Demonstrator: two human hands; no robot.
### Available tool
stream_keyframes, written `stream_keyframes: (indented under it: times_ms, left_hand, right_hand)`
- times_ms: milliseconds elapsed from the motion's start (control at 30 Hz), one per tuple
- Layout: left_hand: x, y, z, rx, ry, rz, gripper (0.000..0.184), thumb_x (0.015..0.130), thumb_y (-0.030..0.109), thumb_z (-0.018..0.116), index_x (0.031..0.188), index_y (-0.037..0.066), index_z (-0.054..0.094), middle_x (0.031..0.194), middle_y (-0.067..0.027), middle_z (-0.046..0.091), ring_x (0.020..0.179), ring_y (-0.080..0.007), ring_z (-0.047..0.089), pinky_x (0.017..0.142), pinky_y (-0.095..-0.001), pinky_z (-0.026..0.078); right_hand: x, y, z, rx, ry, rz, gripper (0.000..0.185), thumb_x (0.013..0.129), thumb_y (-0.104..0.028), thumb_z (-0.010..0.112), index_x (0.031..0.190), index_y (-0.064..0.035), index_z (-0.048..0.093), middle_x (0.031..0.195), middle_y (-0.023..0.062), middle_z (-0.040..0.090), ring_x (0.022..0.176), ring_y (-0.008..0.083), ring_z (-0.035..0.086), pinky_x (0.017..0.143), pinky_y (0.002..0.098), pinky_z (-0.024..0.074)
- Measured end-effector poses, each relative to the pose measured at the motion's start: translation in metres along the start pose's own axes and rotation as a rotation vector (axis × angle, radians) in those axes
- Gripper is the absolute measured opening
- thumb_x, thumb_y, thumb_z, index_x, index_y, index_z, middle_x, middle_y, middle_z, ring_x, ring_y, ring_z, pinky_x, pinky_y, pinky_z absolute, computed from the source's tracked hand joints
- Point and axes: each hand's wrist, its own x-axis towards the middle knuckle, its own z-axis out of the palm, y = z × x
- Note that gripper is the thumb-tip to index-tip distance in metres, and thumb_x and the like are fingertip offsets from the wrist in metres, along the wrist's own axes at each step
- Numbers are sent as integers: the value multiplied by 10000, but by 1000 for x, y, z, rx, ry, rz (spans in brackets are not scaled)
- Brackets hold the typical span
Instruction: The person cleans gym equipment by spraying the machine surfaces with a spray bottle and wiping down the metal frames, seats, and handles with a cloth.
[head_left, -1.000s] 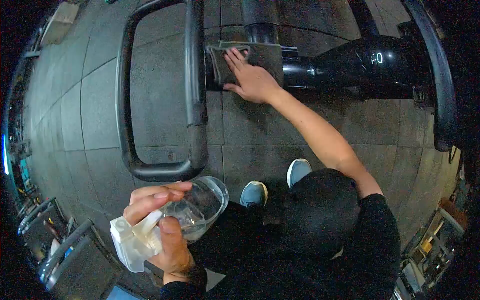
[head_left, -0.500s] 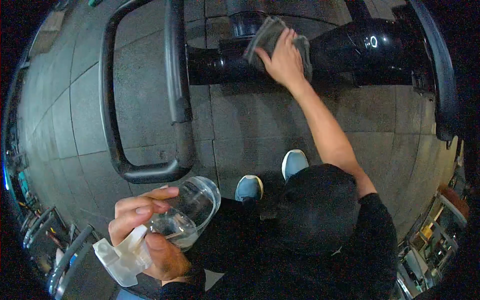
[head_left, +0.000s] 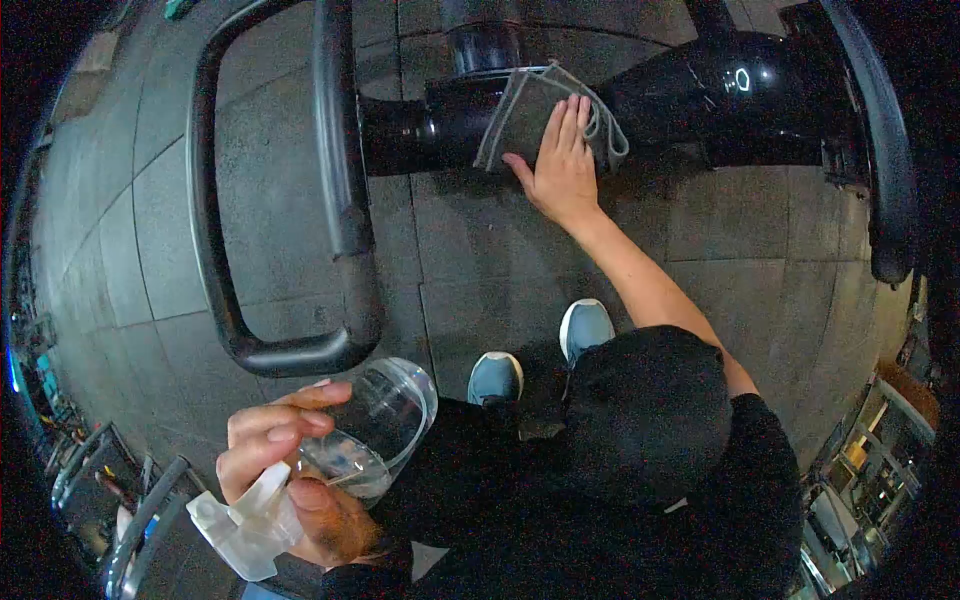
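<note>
My left hand [head_left: 300,470] is wrapped round a clear spray bottle [head_left: 385,415] with a white trigger head [head_left: 245,525]; the bottle is tilted and has some clear liquid in it. Farther out, my right hand [head_left: 565,175] presses a folded grey cloth [head_left: 525,120] against a glossy black machine tube [head_left: 455,125]. Its fingers lie flat on the cloth, with the thumb spread to the left. The cloth covers part of the tube, and one looped edge sticks out on the right.
A padded black frame [head_left: 340,140] loops over the tiled floor [head_left: 480,240] at the left. A glossy black housing [head_left: 740,100] joins the tube at the right, beside another padded bar [head_left: 885,150]. Two blue-grey shoes [head_left: 495,378] stand below. Gym equipment [head_left: 860,480] lines both sides.
My right hand and the cloth have moved right along the tube, then slightly down towards me. The black frame appears farther left in view. My left hand still holds the bottle.
</note>
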Motion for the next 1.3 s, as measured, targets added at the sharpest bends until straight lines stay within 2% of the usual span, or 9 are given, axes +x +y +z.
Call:
stream_keyframes:
  times_ms: [100,233,333,433,533,733,1000,1100,1300]
  left_hand:
    - [4,1,8,17,24,-33,470,996,496,616,1123,53,523,917,-155,566,845,-359,687,802,-523,583]
    - [4,0,8,74,23,-3,465,997,489,617,1116,47,536,907,-152,564,825,-345,680,771,-510,588]
    - [2,6,12,113,65,-16,483,994,505,611,1113,41,547,902,-157,571,818,-344,680,761,-502,589]
    - [-4,4,-2,35,-50,43,365,1066,359,476,1204,24,523,1004,-163,546,905,-355,638,831,-496,534]
    - [-5,9,7,5,100,-11,497,976,517,636,1088,39,560,899,-155,590,810,-360,695,765,-499,590]
    - [-2,10,1,43,53,-12,505,981,526,623,1108,45,543,895,-147,581,831,-346,699,781,-495,597]
    - [3,10,-9,126,26,-32,485,990,502,615,1116,36,561,939,-149,574,832,-330,671,784,-520,591]
    - [2,11,-15,94,16,-35,454,1002,454,614,1154,29,567,961,-155,565,850,-344,658,785,-534,578]
    - [1,12,-5,81,83,-61,428,996,409,643,1125,7,573,952,-165,565,876,-291,638,798,-530,590]
  right_hand:
    - [36,0,3,-9,47,45,1073,945,-623,579,1452,253,224,1517,479,232,1447,545,315,1082,521,449]
    - [99,25,12,150,-85,265,1022,955,-677,513,1404,229,360,1331,458,487,1145,556,600,978,501,526]
    - [131,44,1,219,-466,314,963,974,-679,463,1405,181,415,1260,421,566,1142,546,600,945,526,533]
    - [109,34,5,164,-305,316,936,964,-624,539,1462,149,362,1385,409,482,1184,504,589,1038,486,488]
    - [56,13,4,52,32,139,865,991,-566,529,1479,127,358,1500,383,383,1337,489,491,1103,490,439]
    - [18,-12,5,-73,-31,-218,848,983,-536,557,1505,98,342,1601,293,298,1531,431,208,1182,500,344]
    - [91,-77,56,397,-193,-642,1303,794,-848,547,1543,144,157,1635,318,187,1513,410,260,1228,397,303]
    - [133,-94,46,665,-516,-423,1301,783,-851,580,1526,148,202,1593,327,287,1475,407,345,1219,402,320]
    - [145,-96,63,724,-515,-392,1058,873,-708,624,1518,62,292,1472,313,466,1382,429,461,1169,438,376]
